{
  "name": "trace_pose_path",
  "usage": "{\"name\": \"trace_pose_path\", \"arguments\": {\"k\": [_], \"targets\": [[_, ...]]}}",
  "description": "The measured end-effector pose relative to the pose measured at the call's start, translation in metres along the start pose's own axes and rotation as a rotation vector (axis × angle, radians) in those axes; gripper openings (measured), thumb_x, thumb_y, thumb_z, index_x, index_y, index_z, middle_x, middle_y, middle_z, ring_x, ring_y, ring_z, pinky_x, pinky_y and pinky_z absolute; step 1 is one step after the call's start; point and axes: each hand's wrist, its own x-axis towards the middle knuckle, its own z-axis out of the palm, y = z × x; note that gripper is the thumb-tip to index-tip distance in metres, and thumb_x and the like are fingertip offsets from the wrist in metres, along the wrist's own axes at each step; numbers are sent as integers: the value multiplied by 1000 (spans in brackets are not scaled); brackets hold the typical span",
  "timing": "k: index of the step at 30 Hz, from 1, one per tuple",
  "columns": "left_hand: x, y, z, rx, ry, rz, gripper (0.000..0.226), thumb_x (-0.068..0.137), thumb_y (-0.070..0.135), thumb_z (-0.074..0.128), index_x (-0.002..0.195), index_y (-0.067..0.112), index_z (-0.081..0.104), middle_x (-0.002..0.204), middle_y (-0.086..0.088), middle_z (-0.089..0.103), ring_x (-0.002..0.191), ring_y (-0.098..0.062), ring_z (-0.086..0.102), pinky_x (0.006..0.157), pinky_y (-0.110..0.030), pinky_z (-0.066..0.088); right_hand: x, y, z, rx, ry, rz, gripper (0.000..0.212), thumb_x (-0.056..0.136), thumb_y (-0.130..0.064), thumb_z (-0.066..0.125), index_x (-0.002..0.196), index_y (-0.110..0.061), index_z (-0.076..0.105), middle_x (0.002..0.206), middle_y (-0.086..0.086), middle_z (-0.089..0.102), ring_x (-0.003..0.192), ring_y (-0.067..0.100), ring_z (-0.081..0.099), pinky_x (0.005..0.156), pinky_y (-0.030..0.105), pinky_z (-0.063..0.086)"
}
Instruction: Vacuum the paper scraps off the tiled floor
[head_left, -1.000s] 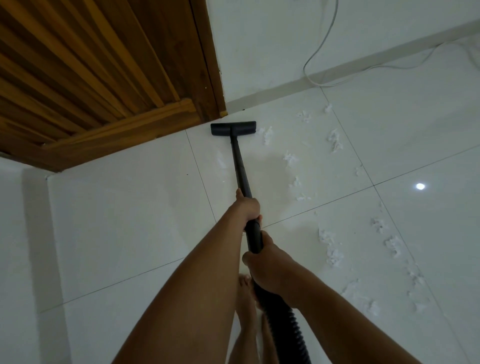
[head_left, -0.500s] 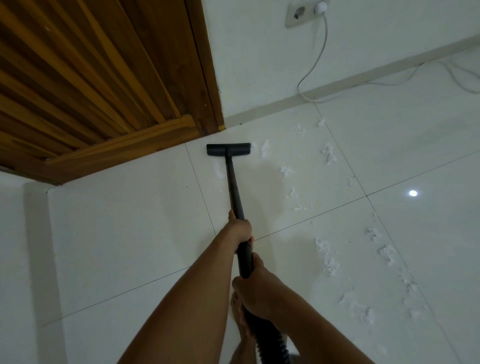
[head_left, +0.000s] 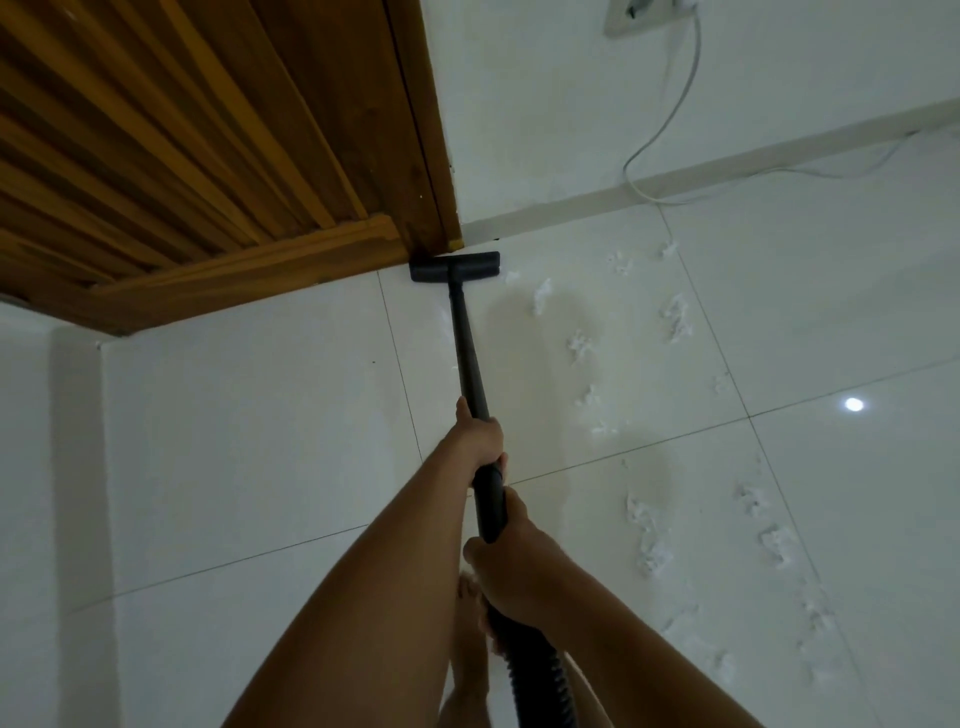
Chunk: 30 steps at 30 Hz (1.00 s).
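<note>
A black vacuum wand (head_left: 467, 358) runs from my hands to its flat floor head (head_left: 454, 266), which sits on the white tiled floor (head_left: 249, 426) at the foot of the wooden door frame. My left hand (head_left: 478, 436) grips the wand higher up. My right hand (head_left: 511, 564) grips it lower, where the ribbed hose (head_left: 540, 675) begins. White paper scraps (head_left: 540, 297) lie just right of the head, and several more scraps (head_left: 647, 540) trail down the right side of the floor.
A brown wooden door (head_left: 171, 156) and its frame (head_left: 415, 130) fill the upper left. A white cable (head_left: 660, 130) drops from a wall socket (head_left: 641, 15) and runs along the skirting. My bare feet (head_left: 470, 639) stand below my hands.
The floor head has been pushed forward from the open tile up to the door frame corner, passing the scraps that lay left of the wand. Both hands keep their grip.
</note>
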Motion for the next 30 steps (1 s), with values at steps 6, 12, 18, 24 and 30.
{"name": "trace_pose_path", "arguments": {"k": [6,12,18,24,30], "targets": [[8,1,23,-83,-4,13,67,109,28,37,159,48,-3,84,-10,57,59,-16,53,50,-29,53,13,14,-17,-235,79,48,69,71,-45,44,128,-64,10,106,10,75,103,34,72,102,56,50],[16,-3,34,-110,21,30,68,109,27,39,159,49,-3,91,-11,57,61,-15,53,56,-30,55,9,20,-26,-240,62,28,69,75,-42,44,134,-57,13,95,9,75,91,30,76,97,53,55],[9,-19,32,-95,31,20,68,109,27,39,159,48,-2,90,-11,57,63,-16,53,63,-31,55,-4,32,-19,-231,22,-5,70,75,-39,43,142,-51,23,73,4,75,65,20,77,89,47,60],[-12,-66,49,-23,18,51,67,109,28,36,160,42,-5,85,-13,60,56,-15,55,47,-27,53,13,96,0,-377,127,-12,78,72,-54,38,146,-39,24,126,15,65,111,37,67,97,56,54],[-50,-131,59,-50,2,34,70,110,26,36,160,44,-9,93,-14,59,59,-15,54,48,-25,52,-38,131,29,-234,82,-19,62,102,-16,51,156,-23,21,100,1,53,63,8,59,39,13,44]]}}
